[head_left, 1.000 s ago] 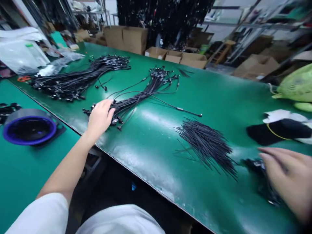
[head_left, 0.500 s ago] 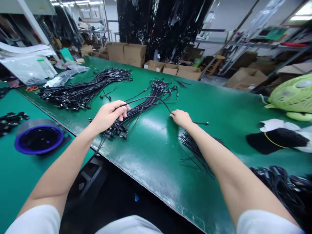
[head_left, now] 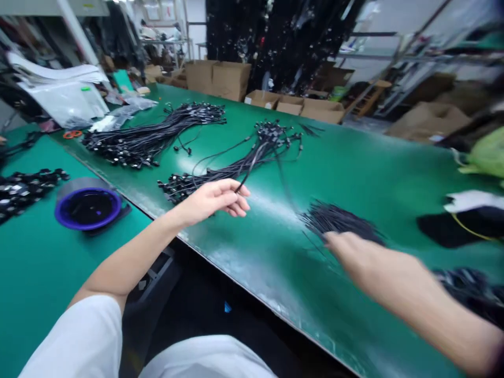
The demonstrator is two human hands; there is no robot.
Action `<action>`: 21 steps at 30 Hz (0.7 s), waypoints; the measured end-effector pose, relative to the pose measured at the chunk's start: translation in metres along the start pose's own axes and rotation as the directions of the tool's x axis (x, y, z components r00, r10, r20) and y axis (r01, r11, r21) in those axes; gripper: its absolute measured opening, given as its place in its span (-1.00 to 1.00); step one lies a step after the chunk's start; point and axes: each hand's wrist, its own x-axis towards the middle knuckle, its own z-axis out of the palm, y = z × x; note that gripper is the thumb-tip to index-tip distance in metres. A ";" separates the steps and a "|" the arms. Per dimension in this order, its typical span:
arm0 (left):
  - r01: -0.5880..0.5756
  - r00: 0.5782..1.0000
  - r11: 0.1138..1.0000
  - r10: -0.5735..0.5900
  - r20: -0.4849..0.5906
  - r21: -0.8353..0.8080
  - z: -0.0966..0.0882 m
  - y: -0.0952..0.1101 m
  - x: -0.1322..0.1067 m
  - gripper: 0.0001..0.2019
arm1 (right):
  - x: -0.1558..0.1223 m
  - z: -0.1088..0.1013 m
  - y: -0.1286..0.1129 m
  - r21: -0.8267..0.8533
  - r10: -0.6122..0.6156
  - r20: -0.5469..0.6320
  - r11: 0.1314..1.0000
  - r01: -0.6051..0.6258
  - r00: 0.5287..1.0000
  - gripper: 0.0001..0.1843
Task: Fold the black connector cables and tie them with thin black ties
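Left of the left hand (head_left: 212, 202) sit a blue-rimmed round dish (head_left: 87, 227), orange scissors (head_left: 72, 134) and clear plastic bags (head_left: 65, 105), cardboard boxes (head_left: 230, 80) stand far ahead, and right of the right hand (head_left: 358, 260) lie a black cloth (head_left: 452, 228) with yellow cord (head_left: 470, 232) and a green plush item (head_left: 488, 155).

right hand (head_left: 366, 260) motion-blurred; green object (head_left: 488, 155) cut off by right edge

Operator wore a white short-sleeved shirt (head_left: 207, 359); left sleeve (head_left: 74, 338) ended above the bare forearm; left hand (head_left: 212, 199) and right hand (head_left: 356, 257) bare, the right blurred.
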 end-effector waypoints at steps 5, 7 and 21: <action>-0.009 0.984 0.943 -0.051 0.172 0.331 0.076 -0.029 -0.019 -0.72 | 0.016 -0.017 -0.081 0.135 -0.127 -0.028 0.982 0.130 0.991 -0.69; 0.121 0.956 0.966 -0.176 0.236 0.228 0.084 -0.035 -0.031 -0.65 | 0.026 -0.023 -0.069 0.149 0.016 -0.045 0.989 -0.009 0.999 -0.62; 0.105 0.937 0.788 -0.282 -0.205 -0.606 0.023 -0.025 -0.060 -0.82 | -0.038 0.029 -0.009 0.312 0.196 -0.139 0.939 -0.145 0.971 -0.73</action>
